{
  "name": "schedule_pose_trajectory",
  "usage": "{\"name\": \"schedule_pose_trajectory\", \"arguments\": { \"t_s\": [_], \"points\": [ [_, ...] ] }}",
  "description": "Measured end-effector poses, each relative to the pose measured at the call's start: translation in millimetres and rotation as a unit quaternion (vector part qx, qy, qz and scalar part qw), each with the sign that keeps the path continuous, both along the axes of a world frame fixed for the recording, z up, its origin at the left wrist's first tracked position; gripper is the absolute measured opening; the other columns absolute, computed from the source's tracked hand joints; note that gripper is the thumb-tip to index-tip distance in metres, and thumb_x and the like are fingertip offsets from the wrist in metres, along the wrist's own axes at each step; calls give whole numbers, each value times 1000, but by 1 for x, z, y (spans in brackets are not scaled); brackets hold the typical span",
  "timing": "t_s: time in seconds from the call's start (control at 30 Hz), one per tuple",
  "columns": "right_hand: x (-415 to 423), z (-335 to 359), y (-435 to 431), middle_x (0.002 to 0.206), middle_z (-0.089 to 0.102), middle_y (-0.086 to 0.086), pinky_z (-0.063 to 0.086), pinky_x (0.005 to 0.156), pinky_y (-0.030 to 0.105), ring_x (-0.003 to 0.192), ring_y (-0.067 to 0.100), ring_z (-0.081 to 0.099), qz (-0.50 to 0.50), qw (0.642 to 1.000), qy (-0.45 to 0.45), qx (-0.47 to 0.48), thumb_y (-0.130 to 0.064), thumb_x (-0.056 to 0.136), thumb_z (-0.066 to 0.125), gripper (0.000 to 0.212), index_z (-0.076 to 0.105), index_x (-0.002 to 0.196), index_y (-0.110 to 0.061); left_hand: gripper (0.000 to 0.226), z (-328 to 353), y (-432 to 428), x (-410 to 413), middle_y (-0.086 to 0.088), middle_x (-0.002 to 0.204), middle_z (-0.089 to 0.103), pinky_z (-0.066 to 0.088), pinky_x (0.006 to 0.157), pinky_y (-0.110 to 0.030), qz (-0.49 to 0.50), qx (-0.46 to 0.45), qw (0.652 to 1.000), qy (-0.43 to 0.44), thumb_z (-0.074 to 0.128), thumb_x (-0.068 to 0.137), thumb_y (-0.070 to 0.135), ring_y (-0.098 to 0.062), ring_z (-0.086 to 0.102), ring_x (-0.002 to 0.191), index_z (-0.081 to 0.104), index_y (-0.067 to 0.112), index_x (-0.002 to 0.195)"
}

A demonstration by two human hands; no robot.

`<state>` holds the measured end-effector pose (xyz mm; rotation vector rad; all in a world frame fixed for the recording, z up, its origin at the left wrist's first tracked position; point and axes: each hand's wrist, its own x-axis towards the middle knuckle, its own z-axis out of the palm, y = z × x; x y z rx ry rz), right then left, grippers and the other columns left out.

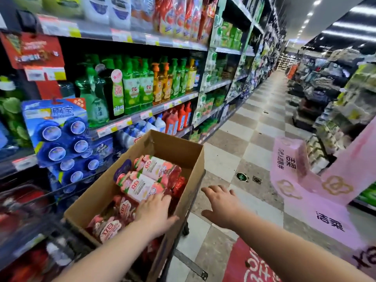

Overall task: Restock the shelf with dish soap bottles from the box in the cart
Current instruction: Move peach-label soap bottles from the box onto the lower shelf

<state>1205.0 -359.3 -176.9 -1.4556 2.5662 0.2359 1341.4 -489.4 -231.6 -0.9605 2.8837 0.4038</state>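
the shelf [142,117] runs ahead and to the left of my left hand [155,212], which lies spread flat on the bottles [142,180] in the box [179,151], gripping nothing. i should curl round one bottle's body. my right hand [221,204] hovers open beside the box. labels too blurred to read.

This is a supermarket aisle. Long shelving [142,39] on the left carries rows of dish soap bottles [142,86] and cleaners, with price tags [122,125] along the shelf edges. Stacked pink tissue packs [305,180] line the right side, above a checkered tile floor [244,139].
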Motion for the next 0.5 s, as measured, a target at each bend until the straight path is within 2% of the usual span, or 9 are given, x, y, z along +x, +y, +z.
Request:
{"name": "schedule_pose_trajectory", "arguments": {
  "t_s": [0.17, 0.33, 0.5],
  "points": [
    [-30, -19, -76, 154, 29, 3, 22, 116, 50, 144, 27, 22, 99, 995, -15, 22, -43, 91, 50, 68, 19, 150, -24, 63, -18, -39, 7, 0, 143, 40, 33, 107, -40, 115, 15, 993, -16, 48, 86, 59, -24, 37, 133, 37, 24, 137],
    [-55, -37, -140, 152, 31, 3, 25, 114, 45, 143, 26, 26, 233, 972, -22, 19, -45, 89, 50, 65, 27, 147, -23, 63, -24, -67, -1, -2, 134, 45, 38, 102, -40, 234, 3, 971, -44, 49, 83, 61, -25, 43, 126, 41, 22, 133],
    [-107, -45, -185, 151, 33, 6, 29, 112, 44, 141, 26, 29, 306, 951, -35, 23, -43, 92, 47, 59, 31, 145, -21, 69, -31, -71, -34, -2, 137, 42, 37, 105, -40, 322, 37, 944, -56, 49, 85, 60, -25, 41, 129, 34, 22, 140]
  ]
}}
